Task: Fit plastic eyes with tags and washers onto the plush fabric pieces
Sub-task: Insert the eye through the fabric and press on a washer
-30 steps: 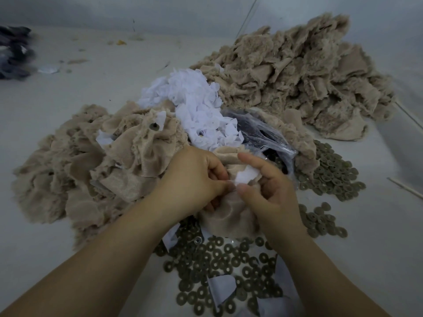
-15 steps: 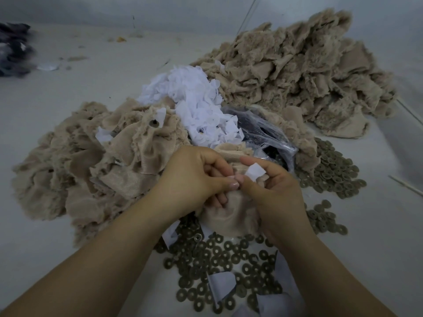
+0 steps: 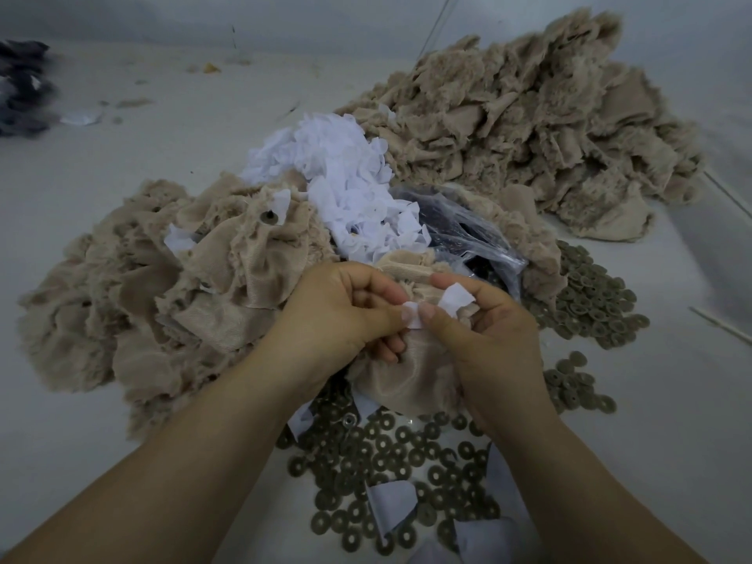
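Both hands [image 3: 411,319] now pinch the tag [image 3: 451,301].

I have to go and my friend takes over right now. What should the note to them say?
Left hand and right hand together pinch a white tag over one plush piece held between them.
Washers lie just in front; more white tags and a clear bag lie behind the hands.
The left pile shows a fitted washer; the far right pile probably waits.
Left: finish this piece, probably adding a washer.
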A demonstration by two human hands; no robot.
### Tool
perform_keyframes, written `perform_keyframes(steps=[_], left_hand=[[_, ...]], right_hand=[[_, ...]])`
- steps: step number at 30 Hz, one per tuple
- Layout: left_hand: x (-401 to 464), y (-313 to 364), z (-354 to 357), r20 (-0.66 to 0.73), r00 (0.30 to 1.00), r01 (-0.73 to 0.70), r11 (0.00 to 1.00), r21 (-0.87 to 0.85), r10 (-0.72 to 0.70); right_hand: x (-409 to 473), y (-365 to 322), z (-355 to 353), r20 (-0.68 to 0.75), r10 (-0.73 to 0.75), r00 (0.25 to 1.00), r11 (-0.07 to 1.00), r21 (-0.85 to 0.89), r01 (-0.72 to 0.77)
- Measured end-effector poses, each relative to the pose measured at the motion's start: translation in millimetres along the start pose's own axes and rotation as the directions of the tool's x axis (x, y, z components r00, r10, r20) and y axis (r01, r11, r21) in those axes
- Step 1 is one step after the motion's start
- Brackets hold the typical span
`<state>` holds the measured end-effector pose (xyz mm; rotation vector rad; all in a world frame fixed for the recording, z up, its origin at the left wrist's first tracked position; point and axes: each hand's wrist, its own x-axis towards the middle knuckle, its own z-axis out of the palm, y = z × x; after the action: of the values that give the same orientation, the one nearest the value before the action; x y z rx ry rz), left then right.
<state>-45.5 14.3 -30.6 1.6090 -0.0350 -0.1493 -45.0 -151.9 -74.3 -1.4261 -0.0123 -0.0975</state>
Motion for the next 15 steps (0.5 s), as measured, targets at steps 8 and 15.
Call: perform_keyframes(steps=[8, 15], left_hand=[[-0.9, -2.3, 1.4, -0.053, 0.999, 0.001, 0.998, -0.055, -0.004], [-1.8, -7.0, 3.6, -0.123, 0.977, -0.176, 0.984, 0.01, 0.176]], right_hand=[[-1.4, -4.8, -2.2, 0.099, -0.094, 0.991, 0.964, -0.241, 0.115], [1.9, 1.9, -2.9, 0.08, -0.047, 0.996, 0.995, -0.086, 0.054]])
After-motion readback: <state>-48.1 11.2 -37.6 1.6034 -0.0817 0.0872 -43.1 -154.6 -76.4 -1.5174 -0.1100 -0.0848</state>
